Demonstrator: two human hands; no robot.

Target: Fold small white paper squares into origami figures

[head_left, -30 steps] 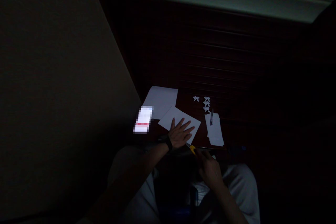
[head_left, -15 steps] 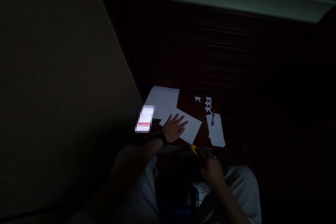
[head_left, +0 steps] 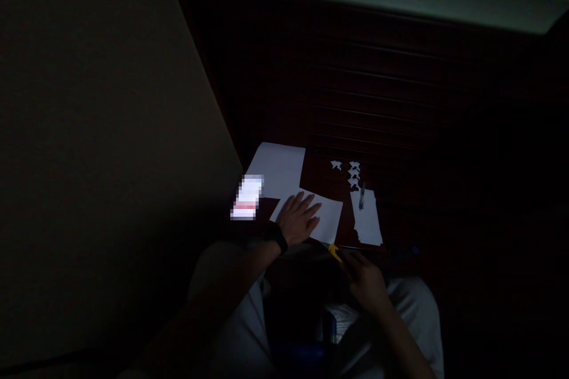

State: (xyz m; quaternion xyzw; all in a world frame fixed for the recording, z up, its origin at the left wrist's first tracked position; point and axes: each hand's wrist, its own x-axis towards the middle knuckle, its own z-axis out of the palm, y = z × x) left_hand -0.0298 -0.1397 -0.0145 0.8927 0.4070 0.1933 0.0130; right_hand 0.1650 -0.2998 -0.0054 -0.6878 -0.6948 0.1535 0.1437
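Note:
My left hand (head_left: 299,219) lies flat with spread fingers on a white sheet of paper (head_left: 329,216) near the table's front edge. A dark band circles that wrist. In my right hand (head_left: 367,281) is a utility knife (head_left: 335,252) with a yellow front end. Its thin blade points left and touches or lies just beside the sheet's near edge; the dim light hides which. Behind the left hand, a larger white sheet (head_left: 280,166) rests on the table, partly meeting the front sheet.
A glowing phone (head_left: 248,196), blurred out, lies left of the sheets. To the right is a stack of paper strips (head_left: 368,219) with a pen (head_left: 362,196) on it. Several small folded paper pieces (head_left: 354,173) sit behind. A pale wall (head_left: 111,100) borders the left.
The front sheet has turned slightly under my left hand. My right hand and the knife have shifted a little to the right. The camera view has moved slightly.

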